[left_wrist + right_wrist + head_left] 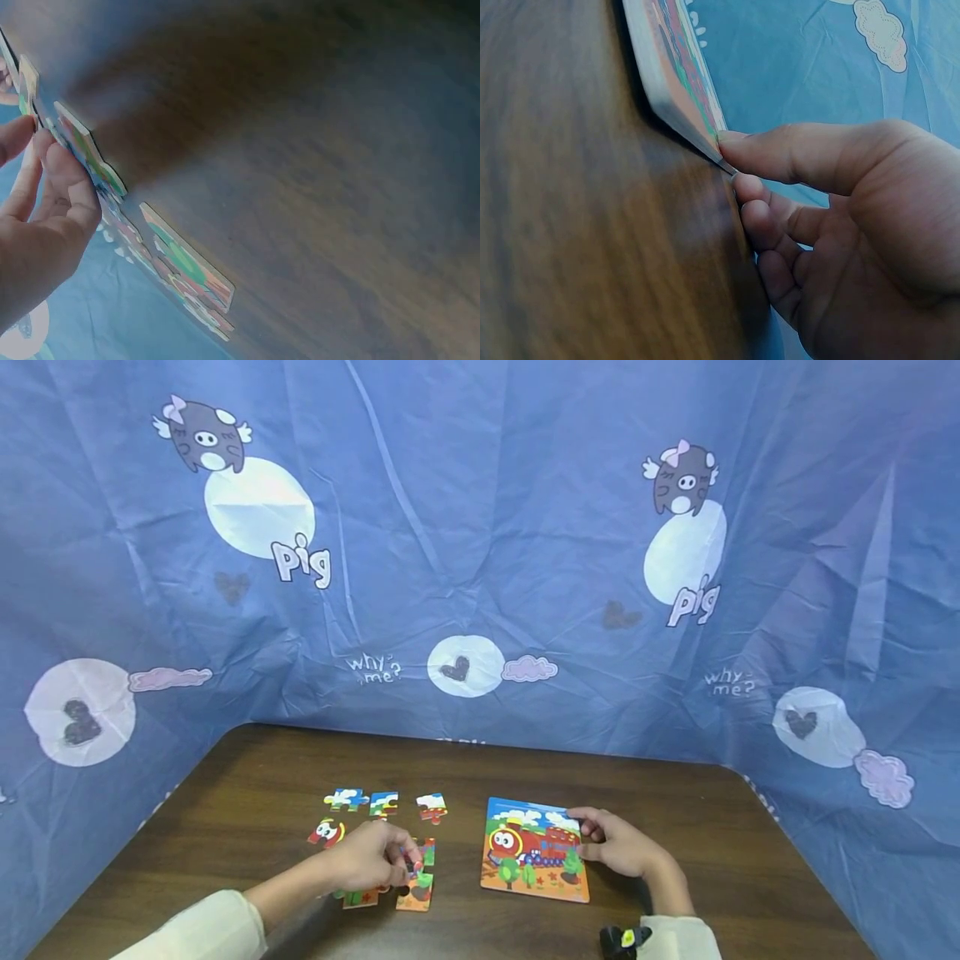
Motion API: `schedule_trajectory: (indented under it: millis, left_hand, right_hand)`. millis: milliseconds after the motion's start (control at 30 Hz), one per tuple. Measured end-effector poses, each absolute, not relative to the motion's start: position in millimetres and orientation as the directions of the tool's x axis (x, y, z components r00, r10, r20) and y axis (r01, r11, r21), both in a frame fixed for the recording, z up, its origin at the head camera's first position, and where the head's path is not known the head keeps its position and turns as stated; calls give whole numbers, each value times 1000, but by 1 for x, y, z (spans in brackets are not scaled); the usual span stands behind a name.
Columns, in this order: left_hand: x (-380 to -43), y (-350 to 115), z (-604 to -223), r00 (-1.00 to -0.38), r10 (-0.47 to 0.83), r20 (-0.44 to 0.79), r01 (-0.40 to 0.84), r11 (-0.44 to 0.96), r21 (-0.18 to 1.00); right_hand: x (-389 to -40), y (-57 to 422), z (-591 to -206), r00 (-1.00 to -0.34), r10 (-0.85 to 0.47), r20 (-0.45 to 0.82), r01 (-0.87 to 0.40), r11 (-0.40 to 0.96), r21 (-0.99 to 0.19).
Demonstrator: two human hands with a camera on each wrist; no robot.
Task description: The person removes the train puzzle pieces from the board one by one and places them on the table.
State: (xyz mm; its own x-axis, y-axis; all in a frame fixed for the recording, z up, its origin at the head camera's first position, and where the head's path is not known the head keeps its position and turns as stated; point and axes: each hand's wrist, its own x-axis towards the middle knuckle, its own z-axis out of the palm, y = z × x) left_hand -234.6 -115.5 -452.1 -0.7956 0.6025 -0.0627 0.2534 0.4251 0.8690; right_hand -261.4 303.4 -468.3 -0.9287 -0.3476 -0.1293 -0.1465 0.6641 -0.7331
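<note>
My left hand (367, 862) pinches a small puzzle piece between thumb and fingertips, low over the loose pieces on the left; the fingers hide most of it. Just beside those fingertips lies a puzzle piece with a green tree on orange ground (415, 900). On the right is a square board with a red train picture (534, 852), lying on the table. My right hand (626, 847) holds this board by its right side. In the right wrist view the thumb (795, 154) lies on the board's edge (660, 82), the other fingers curled below.
Several loose pieces lie on the brown wooden table (675, 827): a blue-sky piece (347, 799), a red-and-white piece (431, 804) and a train-face piece (326, 832) among them. A blue printed cloth (480, 568) hangs behind and along the sides. A black wrist device (621, 941) sits by the right sleeve.
</note>
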Motion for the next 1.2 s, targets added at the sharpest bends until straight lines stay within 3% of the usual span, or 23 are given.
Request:
schedule_trajectory:
  millis: [333, 1200]
  left_hand:
    - [-236, -114, -458, -784, 621, 17, 401, 485, 777]
    - [-233, -120, -451, -807, 591, -9, 360, 504, 785]
  right_hand:
    - [-262, 304, -471, -931, -348, -114, -159, 664, -730]
    - [-262, 302, -471, -932, -344, -116, -154, 666, -730]
